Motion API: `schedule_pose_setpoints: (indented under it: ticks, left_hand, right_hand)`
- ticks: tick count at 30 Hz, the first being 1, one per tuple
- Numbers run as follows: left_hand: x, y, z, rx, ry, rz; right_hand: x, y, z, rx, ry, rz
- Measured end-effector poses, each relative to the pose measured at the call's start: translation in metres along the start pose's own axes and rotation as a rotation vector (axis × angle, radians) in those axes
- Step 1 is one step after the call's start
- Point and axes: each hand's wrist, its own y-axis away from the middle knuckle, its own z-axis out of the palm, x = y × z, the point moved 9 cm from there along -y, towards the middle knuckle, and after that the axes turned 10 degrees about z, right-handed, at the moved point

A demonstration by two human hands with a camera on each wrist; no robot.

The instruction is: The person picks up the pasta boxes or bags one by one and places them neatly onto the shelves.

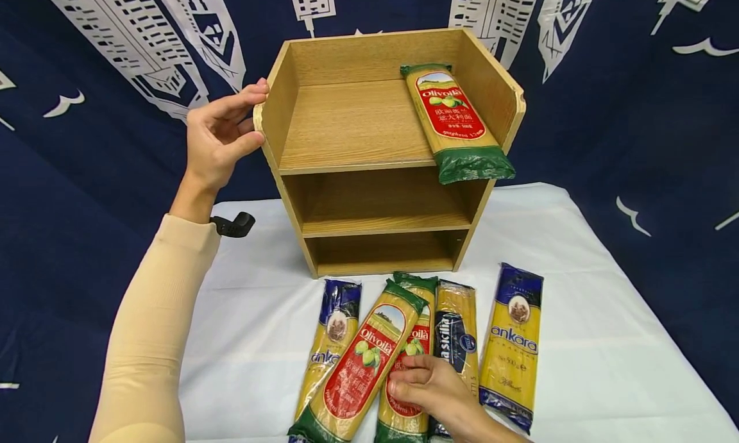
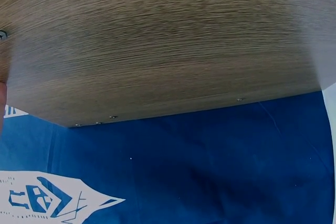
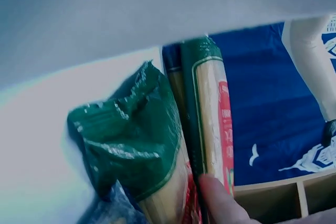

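My left hand (image 1: 222, 125) rests on the left side of a small wooden shelf unit (image 1: 346, 122), its fingers at the top edge and its thumb at the front edge. The left wrist view shows the outer side panel (image 2: 168, 51). At the front, the fingertips of my right hand (image 1: 433, 392) are at the right edge of a slanted Olivoilà spaghetti pack (image 1: 360, 359). That pack overlaps a second Olivoilà pack (image 1: 424, 331) and an Ankara pasta pack (image 1: 337, 324). In the right wrist view a finger (image 3: 223, 200) lies against the raised Olivoilà pack (image 3: 210, 114).
Another Olivoilà pack (image 1: 453, 119) lies on the unit's top, its green end over the front edge. Right of my right hand are a dark-blue-labelled pasta pack (image 1: 456, 327) and a second Ankara pack (image 1: 510, 347) on the white tablecloth (image 1: 600, 340). A blue printed cloth (image 1: 635, 129) hangs behind.
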Motion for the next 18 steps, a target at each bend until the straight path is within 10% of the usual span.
schedule_pose_setpoints:
  ticks: [6, 18]
  left_hand:
    - [-0.002, 0.0, 0.001, -0.003, -0.008, -0.003]
    - [0.0, 0.001, 0.002, -0.012, -0.025, 0.015]
  right_hand:
    - [0.016, -0.009, 0.02, -0.197, -0.145, 0.136]
    - [0.016, -0.032, 0.05, -0.151, -0.22, 0.051]
